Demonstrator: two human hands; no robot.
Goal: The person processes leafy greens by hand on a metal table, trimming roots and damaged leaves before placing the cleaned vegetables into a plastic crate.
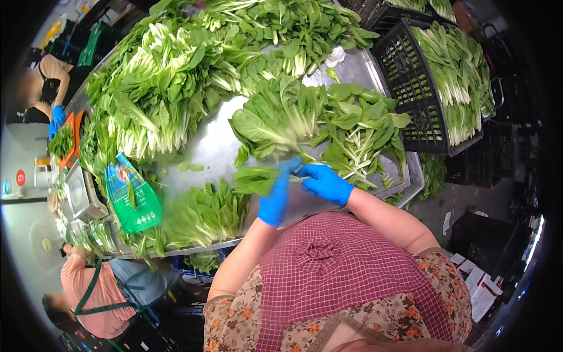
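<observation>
My left hand (276,196), in a blue glove, is closed around a leafy green plant (255,179) whose leaves point left. At its stem end, the curled fingers of my right hand (326,183), gloved the same way, pinch what looks like the stem base; the fingers hide part of it. Just beyond my hands a bunch of leafy greens (281,116) lies on the metal table (220,132). Loose leaves and pale stems (360,141) are heaped to its right. Closer to me on the left stands a row of trimmed-looking greens (211,213).
A large pile of greens (154,97) covers the far left. Black plastic crates (413,88) filled with greens stand at the right edge. A green printed bag (134,193) lies left, near a metal scale (79,193). Two people (99,290) work along the left side.
</observation>
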